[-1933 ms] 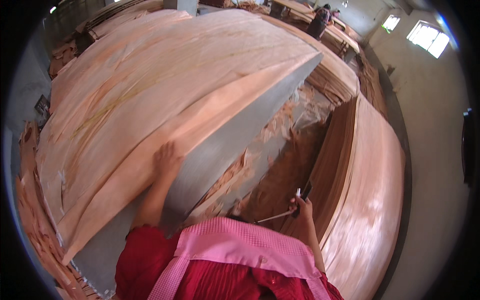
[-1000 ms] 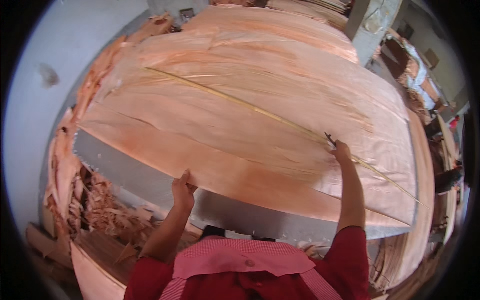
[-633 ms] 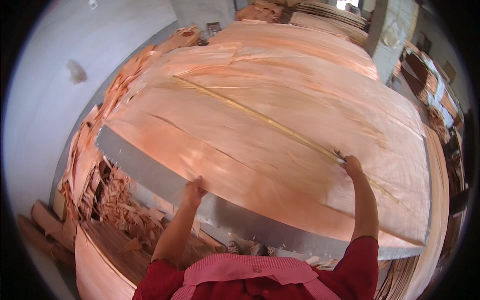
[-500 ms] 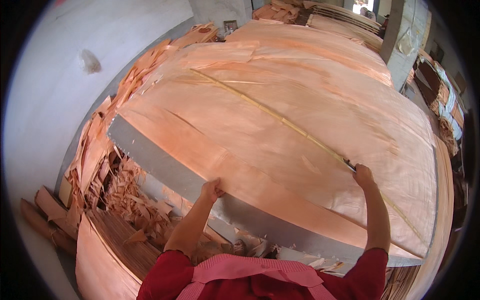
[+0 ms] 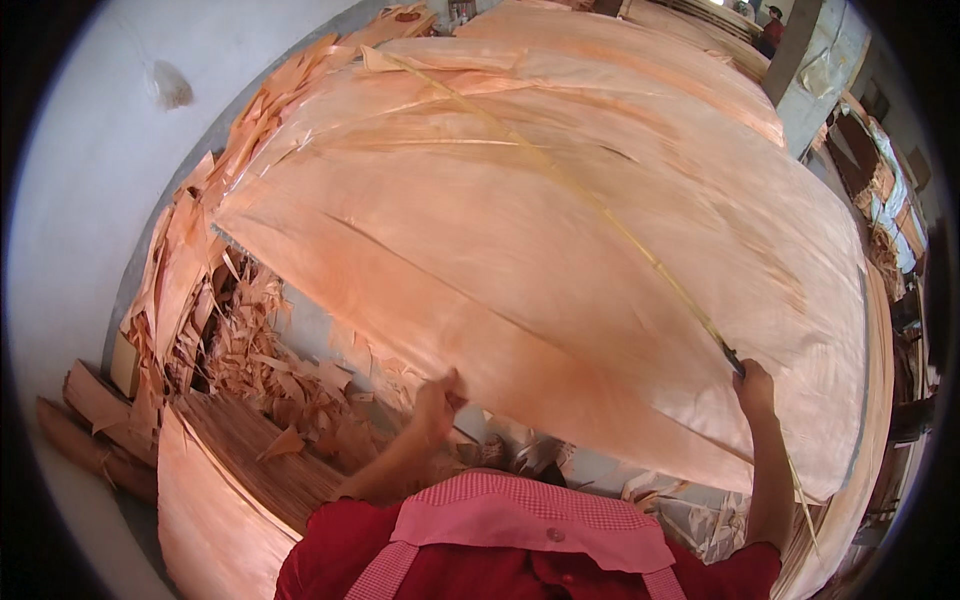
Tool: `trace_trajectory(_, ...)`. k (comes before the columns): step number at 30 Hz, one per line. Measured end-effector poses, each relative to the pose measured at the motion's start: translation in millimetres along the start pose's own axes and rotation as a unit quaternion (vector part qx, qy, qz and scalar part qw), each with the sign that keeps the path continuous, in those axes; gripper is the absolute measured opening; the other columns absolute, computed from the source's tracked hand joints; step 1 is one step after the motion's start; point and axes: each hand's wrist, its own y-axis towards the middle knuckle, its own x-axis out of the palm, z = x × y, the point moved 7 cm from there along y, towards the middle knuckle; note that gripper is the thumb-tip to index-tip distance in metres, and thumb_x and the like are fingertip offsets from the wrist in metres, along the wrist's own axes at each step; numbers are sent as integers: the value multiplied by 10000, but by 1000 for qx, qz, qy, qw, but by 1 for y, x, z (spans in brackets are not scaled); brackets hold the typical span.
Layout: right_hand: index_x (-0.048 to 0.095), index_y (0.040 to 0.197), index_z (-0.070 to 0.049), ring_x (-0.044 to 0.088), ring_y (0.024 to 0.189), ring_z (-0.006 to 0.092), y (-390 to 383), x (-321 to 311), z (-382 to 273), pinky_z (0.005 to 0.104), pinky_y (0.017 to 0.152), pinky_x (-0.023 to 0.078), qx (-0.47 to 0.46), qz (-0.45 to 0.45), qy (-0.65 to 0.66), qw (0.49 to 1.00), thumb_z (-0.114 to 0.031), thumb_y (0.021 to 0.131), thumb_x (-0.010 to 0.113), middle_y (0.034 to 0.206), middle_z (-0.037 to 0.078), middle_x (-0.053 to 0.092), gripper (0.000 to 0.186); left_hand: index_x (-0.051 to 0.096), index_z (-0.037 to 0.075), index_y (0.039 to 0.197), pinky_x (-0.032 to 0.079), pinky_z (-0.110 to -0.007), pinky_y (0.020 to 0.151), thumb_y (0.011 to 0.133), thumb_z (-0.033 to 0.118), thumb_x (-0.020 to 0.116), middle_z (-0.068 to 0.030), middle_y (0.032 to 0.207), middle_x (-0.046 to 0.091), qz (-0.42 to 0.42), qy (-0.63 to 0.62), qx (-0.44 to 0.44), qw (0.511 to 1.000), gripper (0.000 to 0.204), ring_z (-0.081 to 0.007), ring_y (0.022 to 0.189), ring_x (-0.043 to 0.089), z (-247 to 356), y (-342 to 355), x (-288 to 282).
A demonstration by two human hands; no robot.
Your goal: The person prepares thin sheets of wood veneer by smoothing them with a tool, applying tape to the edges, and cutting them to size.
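Observation:
A broad, thin sheet of orange-pink wood veneer [image 5: 430, 290] lies over the table, its near edge reaching past the table's edge. At that near edge my left hand [image 5: 438, 400] is closed, fingers pinched on the veneer; motion blurs it slightly. My right hand [image 5: 755, 388], farther right, is wrapped round a long, thin bamboo stick [image 5: 610, 222] that slants across the sheet toward the far left. Beside the stick, a small dark tool [image 5: 734, 358] pokes out of the same fist; its kind is mostly hidden. The stick's thin tail continues behind the right wrist.
Torn veneer scraps [image 5: 270, 350] heap up along the left side, by a white wall [image 5: 90, 200]. A stack of veneer [image 5: 235, 470] stands at the near left. Beyond the table on the right rises a concrete pillar [image 5: 815, 75]; a person [image 5: 772, 30] is far behind.
The veneer's near edge has come toward me, covering the grey strip of table. My left hand has moved slightly nearer; my right hand and the stick have shifted right and nearer.

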Motion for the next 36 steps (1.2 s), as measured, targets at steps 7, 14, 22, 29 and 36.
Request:
trace_trajectory(7,556,862,-21,575,705,362,-55,20,-13,416,624,459,64,-20,33,997,-85,733,600,760,182,587,151,549,25,940,477,-368,581,862,191,483,-81,792,564,142,3,-105,984,195,-216,692,560,-58,-45,-119)
trace_trajectory(14,545,828,-53,584,730,330,-57,36,-42,416,643,473,27,-38,-6,999,-159,775,569,785,150,591,121,343,-35,1258,308,-410,983,776,192,638,-195,1280,376,331,334,146,870,609,-310,1185,356,-6,-4,-160)
trace_trajectory(22,561,863,-52,579,742,353,-45,54,-6,429,663,462,56,-58,-3,997,-189,779,577,808,157,598,162,117,130,1400,123,-608,1002,828,550,427,-111,1457,104,183,795,316,484,774,-364,1328,80,133,103,34)
trace_trajectory(29,555,841,-45,577,730,379,-42,87,68,456,638,461,42,7,22,999,-299,762,621,782,172,595,274,76,159,1408,135,-600,1008,860,544,335,-53,1473,31,207,855,206,429,718,-294,1345,68,99,103,12)
trace_trajectory(36,534,903,-59,574,761,352,-55,107,124,440,658,464,42,-28,3,999,-159,749,607,838,156,581,198,130,125,1399,97,-631,994,820,565,417,-90,1464,75,226,792,209,527,782,-322,1342,33,43,38,-4)
